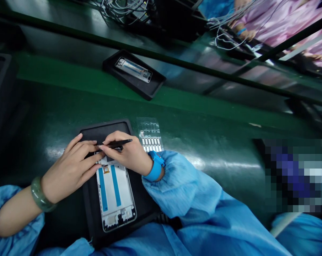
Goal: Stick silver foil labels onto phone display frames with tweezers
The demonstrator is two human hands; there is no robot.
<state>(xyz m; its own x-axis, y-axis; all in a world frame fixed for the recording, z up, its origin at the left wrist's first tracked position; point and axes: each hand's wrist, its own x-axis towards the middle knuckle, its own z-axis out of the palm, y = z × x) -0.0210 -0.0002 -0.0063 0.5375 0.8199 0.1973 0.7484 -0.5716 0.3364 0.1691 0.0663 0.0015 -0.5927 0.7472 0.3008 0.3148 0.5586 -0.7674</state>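
My left hand (pixel 70 167) lies over the upper left of a phone frame (pixel 110 192), fingers spread and stretched out, thumb near the frame's left edge. In my right hand (pixel 131 151) are slim black tweezers (pixel 119 143), pinched between thumb and fingers above the frame's upper end. Their working tip is hidden among the fingers. The frame has a silvery-white inside with two blue strips and a small orange-brown flex piece. It rests on a black tray (pixel 90 213). Beyond my right wrist, a clear sheet (pixel 147 124) carries rows of small white pieces.
Farther back, a second black tray (pixel 153 90) holds another phone frame (pixel 134 70). A dark rail (pixel 182 65) crosses behind it over the green bench (pixel 216 128). Cables (pixel 123 9) bunch at the top, and people in pink and blue sleeves sit across. One area at right is pixelated.
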